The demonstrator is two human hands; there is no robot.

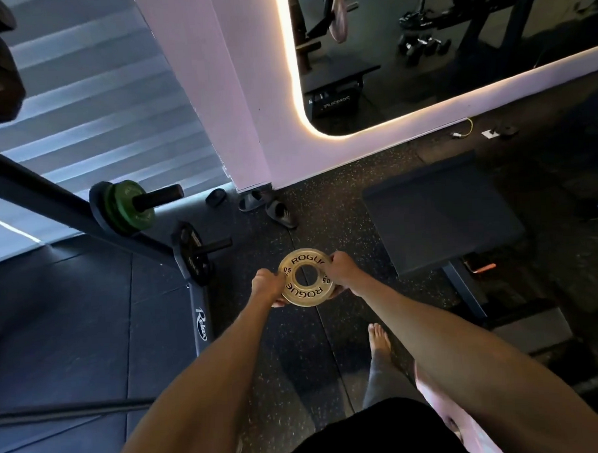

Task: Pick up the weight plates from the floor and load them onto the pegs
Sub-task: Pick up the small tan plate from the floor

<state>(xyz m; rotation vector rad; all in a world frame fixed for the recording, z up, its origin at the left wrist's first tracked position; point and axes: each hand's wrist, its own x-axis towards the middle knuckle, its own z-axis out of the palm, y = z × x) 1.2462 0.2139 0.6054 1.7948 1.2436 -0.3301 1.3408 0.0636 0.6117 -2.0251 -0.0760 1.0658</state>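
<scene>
Between my two hands, out in front at about the middle of the view, I have the small pale-gold plate [306, 277] marked ROGUE and 0.5, held off the floor with its face turned up toward me. My left grip [268, 286] is closed on the plate's left rim, fingers curled under the edge and thumb on top; my right grip [344, 270] is closed on the right rim in the same way, covering the end of the upper lettering. Both forearms run bare from the bottom of the picture up to the plate. Just left of the plate stands the dark rack upright [200, 319] with white script on it, and from it the lower peg [216, 245] sticks out toward the plate, carrying a black plate [192, 253] pushed back against the frame. Higher and further left, the upper peg [159, 196] holds a green plate [130, 208] with a dark one behind it. Below my hands is speckled black rubber floor [279, 347], with one bare foot [378, 339] on it. To the right sits a dark padded bench [441, 213], and a pair of sandals [267, 207] lies by the base of the white wall.
</scene>
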